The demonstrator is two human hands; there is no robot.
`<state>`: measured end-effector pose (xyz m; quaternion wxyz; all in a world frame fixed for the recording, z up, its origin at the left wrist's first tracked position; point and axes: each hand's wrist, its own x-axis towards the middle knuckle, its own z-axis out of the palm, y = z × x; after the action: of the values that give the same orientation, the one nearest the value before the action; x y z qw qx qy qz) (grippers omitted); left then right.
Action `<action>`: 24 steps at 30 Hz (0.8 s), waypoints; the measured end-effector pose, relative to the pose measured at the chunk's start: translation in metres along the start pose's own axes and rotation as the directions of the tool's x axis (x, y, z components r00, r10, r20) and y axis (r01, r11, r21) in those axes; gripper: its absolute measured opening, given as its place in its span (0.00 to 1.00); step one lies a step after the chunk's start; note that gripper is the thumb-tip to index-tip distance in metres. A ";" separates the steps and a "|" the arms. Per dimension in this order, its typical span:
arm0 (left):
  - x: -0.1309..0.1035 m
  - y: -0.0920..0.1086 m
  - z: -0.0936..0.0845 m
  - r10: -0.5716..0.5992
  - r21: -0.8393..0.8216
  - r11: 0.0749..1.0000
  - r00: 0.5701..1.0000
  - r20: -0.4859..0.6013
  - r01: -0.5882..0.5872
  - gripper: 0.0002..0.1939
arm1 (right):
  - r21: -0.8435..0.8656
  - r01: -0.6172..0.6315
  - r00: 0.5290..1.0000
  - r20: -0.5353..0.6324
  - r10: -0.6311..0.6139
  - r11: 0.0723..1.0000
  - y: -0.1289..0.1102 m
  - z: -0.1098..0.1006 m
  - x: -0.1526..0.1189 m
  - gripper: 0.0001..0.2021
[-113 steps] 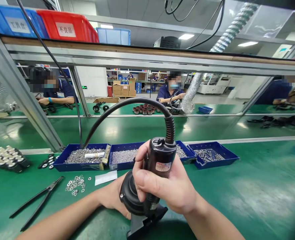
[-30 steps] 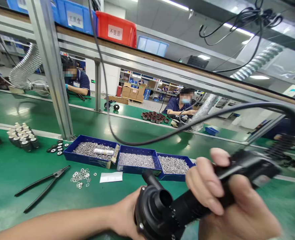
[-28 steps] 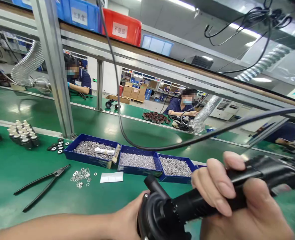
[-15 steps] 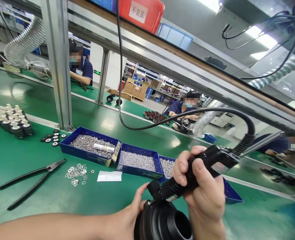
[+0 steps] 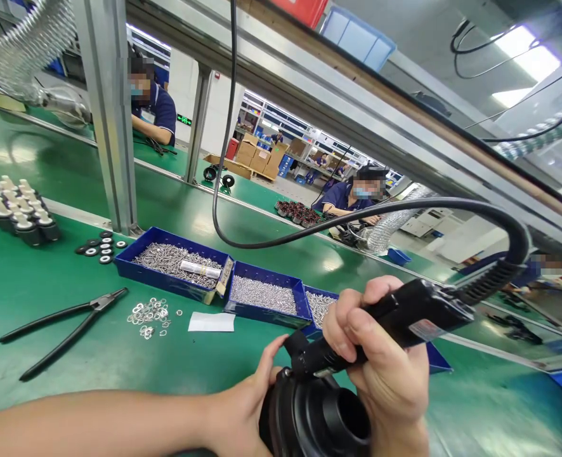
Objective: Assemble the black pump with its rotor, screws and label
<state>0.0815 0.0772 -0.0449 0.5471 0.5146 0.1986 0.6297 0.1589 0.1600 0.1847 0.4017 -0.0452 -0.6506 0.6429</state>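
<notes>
My right hand [image 5: 388, 355] is wrapped round a black corded electric screwdriver [image 5: 417, 308], tilted with its cable end up to the right. Its front end sits against the upper edge of a black round housing with a wide pipe opening [image 5: 309, 416]. My left hand [image 5: 247, 406] grips that housing from the left, thumb along its upper side and the other fingers mostly hidden. A small screw head shows on the housing's rim near the thumb. The tool's tip is hidden from this view.
Blue bins of screws [image 5: 267, 298] stand behind the hands. To the left lie circlip pliers [image 5: 91, 308], loose metal rings [image 5: 150, 312], a white paper slip [image 5: 210, 322] and black-and-white parts [image 5: 21, 216]. The tool's black cable [image 5: 271, 241] loops across; co-workers sit beyond the metal frame.
The view has shifted slightly. The screwdriver's cable end has swung a little to the right and its body lies somewhat flatter; both hands keep their holds.
</notes>
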 end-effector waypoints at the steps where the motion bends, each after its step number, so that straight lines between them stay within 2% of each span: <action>1: 0.000 0.000 0.001 -0.006 0.007 1.000 1.000 0.004 0.006 0.99 | -0.011 0.002 1.000 -0.012 -0.002 1.000 0.000 0.001 -0.001 0.11; 7: 0.003 0.001 0.000 -0.011 0.038 0.999 0.998 0.058 0.009 1.00 | -0.137 0.056 0.996 -0.065 -0.065 0.989 -0.001 0.003 -0.004 0.12; 13: 0.004 0.010 0.004 0.014 -0.083 0.996 1.000 0.023 -0.012 0.95 | -0.112 0.042 0.999 -0.021 -0.044 0.993 -0.002 0.005 -0.003 0.12; 19: 0.008 0.026 0.003 0.001 -0.095 0.995 0.999 0.040 0.002 0.95 | -0.130 0.068 0.991 -0.110 -0.082 0.989 -0.004 0.007 -0.003 0.13; 22: 0.012 0.038 -0.008 -0.016 -0.060 0.998 0.996 0.093 0.021 0.93 | -0.033 0.189 0.960 -0.203 -0.192 0.981 -0.016 0.011 -0.012 0.13; 24: 0.014 0.046 -0.016 -0.064 0.007 0.998 0.993 0.102 0.063 0.92 | 0.087 0.223 0.957 -0.209 -0.201 0.971 -0.025 0.015 -0.021 0.13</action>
<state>0.0469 0.0797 -0.0079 0.5752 0.5407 0.1878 0.5843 0.1758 0.1315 0.1991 0.5333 -0.0169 -0.5720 0.6230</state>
